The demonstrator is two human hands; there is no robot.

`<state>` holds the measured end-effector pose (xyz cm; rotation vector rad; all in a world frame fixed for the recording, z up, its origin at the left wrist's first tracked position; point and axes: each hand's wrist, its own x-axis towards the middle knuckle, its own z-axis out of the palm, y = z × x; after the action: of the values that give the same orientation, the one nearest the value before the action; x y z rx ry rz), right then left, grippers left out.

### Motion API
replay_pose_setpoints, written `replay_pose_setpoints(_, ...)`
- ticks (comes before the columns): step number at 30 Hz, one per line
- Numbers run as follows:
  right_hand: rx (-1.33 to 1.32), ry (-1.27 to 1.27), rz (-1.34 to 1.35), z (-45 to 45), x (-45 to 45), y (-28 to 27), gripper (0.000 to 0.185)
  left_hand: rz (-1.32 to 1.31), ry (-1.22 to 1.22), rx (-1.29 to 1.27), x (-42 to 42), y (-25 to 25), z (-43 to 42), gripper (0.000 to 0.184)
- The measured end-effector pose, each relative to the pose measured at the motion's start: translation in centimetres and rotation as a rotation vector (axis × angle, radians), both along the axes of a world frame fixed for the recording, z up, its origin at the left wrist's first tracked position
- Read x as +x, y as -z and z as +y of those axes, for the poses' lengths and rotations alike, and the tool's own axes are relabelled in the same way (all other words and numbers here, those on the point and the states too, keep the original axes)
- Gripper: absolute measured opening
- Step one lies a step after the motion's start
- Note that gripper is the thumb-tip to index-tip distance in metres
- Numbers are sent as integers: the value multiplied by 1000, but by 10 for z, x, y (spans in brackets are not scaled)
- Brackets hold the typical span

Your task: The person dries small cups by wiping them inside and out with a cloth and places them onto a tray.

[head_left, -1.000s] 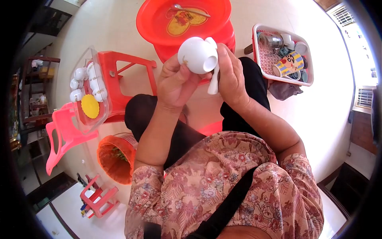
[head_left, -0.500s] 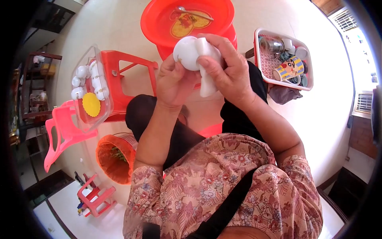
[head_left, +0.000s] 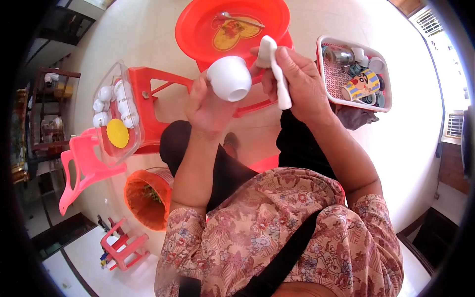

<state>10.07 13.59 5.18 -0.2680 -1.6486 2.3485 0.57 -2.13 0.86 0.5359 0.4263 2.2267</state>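
Observation:
My left hand (head_left: 210, 110) grips a small white cup (head_left: 230, 78), tipped so its base faces me. In my right hand (head_left: 303, 84) is a white sponge (head_left: 279, 79), thin and bent, pinched between thumb and fingers. The sponge is apart from the cup, just to its right. Beyond both hands sits a red basin (head_left: 190, 37) with a yellow heart-shaped pattern on its bottom and a metal spoon (head_left: 242, 20) in it.
At left, a clear plastic tray (head_left: 129, 148) on a red stool (head_left: 153, 106) holds several white cups and a yellow scalloped disc (head_left: 117, 133). A white basket (head_left: 388, 94) at right holds jars and cups. An orange-lined bin (head_left: 143, 203) and a pink chair (head_left: 81, 163) stand lower left.
The sponge has come off the cup as my right hand moved right. My left hand has turned the cup so its base shows, and lowered it slightly.

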Motion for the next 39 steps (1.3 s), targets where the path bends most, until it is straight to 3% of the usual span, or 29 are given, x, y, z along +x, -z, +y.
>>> replay_pose_setpoints(2,23,55,-18,-5,0,-2,33,126,92,76,-10,8,-1,46)
replay_pose_setpoints(3,35,85,-27,-8,1,-3,33,204,-19,-32,-9,10,-1,43)
replay_pose_setpoints(5,529,216,109,-27,-2,3,35,356,-238,-247,2,6,3,36)
replay_pose_setpoints(7,787,433,248,-49,0,10,34,515,-403,-313,12,-8,9,26)
replay_pose_setpoints(11,373,136,39,-34,-2,17,37,1054,-449,-385,-3,-9,5,21)
replay_pose_setpoints(13,172,-114,-124,-13,-4,9,41,1132,-443,-425,0,-13,4,21)
replay_pose_setpoints(16,228,-121,-75,-8,6,-5,52,1333,-457,-402,2,-18,7,18)
replay_pose_setpoints(19,116,-91,-185,-5,2,-9,56,1507,-569,-413,7,-24,14,19)
replay_pose_setpoints(22,243,-172,-232,4,-4,-9,53,1629,-670,-455,10,-26,19,20)
replay_pose_setpoints(25,370,-270,-173,12,-1,0,44,1690,-679,-539,7,-22,16,19)
replay_pose_setpoints(29,524,-259,-62,17,7,6,33,1729,-782,-470,16,-19,23,26)
replay_pose_setpoints(32,401,-279,-309,18,8,-2,32,1679,-910,-507,18,-25,24,40)
replay_pose_setpoints(34,295,-275,-309,15,7,7,32,1568,-1011,-628,21,-34,21,51)
replay_pose_setpoints(39,164,-180,-261,6,7,14,37,986,-558,-642,15,0,21,67)
